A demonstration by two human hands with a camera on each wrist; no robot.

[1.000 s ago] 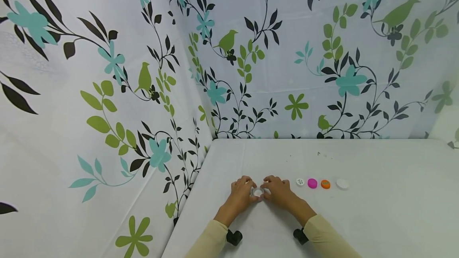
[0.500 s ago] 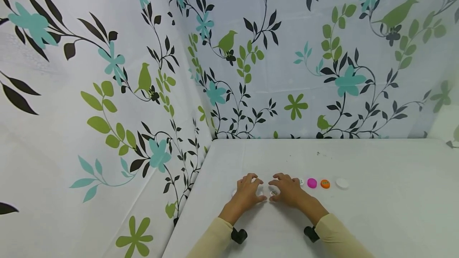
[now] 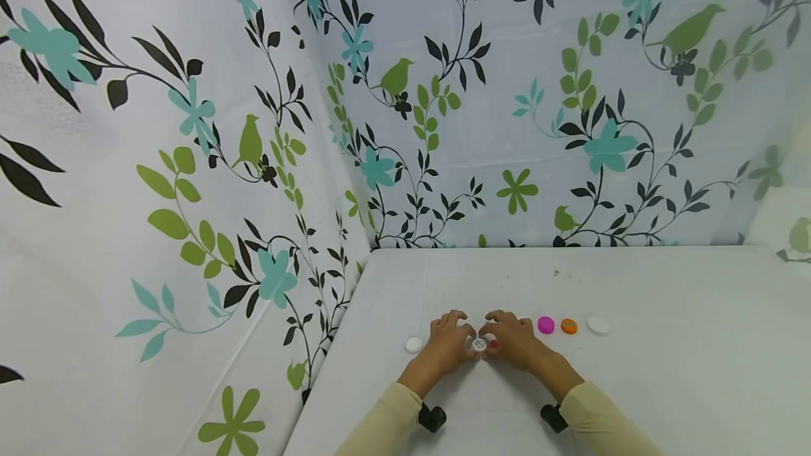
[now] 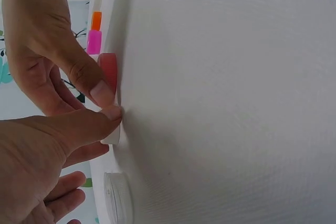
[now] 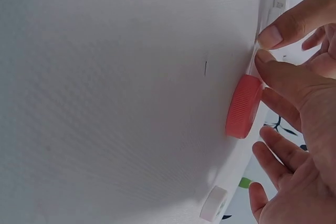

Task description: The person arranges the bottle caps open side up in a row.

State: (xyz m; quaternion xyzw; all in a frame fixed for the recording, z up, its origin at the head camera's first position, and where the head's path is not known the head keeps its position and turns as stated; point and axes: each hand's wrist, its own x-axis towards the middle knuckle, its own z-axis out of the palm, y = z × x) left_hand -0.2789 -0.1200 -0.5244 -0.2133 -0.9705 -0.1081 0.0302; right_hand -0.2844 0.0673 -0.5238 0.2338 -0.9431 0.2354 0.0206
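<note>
Both hands meet over the table around a small white printed bottle cap (image 3: 479,345). My left hand (image 3: 448,343) pinches its left side between thumb and fingers. My right hand (image 3: 514,340) pinches it from the right, the two thumbs almost touching. A red ridged cap (image 5: 244,106) stands just under the right hand, beside the fingers. Left of the left hand lies a round whitish lid (image 3: 414,345). The left wrist view shows a clear ridged lid (image 4: 118,198) below the left hand. The thumbs hide most of the pinched cap in both wrist views.
Right of the hands lie a pink cap (image 3: 546,325), an orange cap (image 3: 569,326) and a flat white lid (image 3: 598,325). Another white cap (image 5: 214,203) appears low in the right wrist view. A patterned curtain (image 3: 405,181) borders the white table (image 3: 665,357).
Both hands have left the clear lid they held, parted, and shifted slightly right. Now they come together on the printed white cap. A whitish lid shows left of the left hand.
</note>
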